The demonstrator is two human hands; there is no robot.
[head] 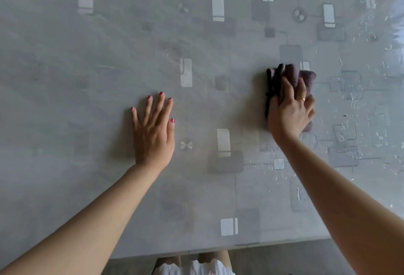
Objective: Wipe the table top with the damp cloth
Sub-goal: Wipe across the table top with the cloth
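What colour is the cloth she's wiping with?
The cloth is dark purple, nearly black along its left folds, seen in the head view.

Cloth (290, 91) partly under right hand (289, 115) (table top (87, 77) cropped all round)

Glossy, smooth grey patterned table top (109, 56); soft, nubby purple terry cloth (301, 77).

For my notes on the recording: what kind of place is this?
Probably a home dining room or kitchen: a table under a patterned plastic cover, wiped with a purple cloth, above a grey floor.
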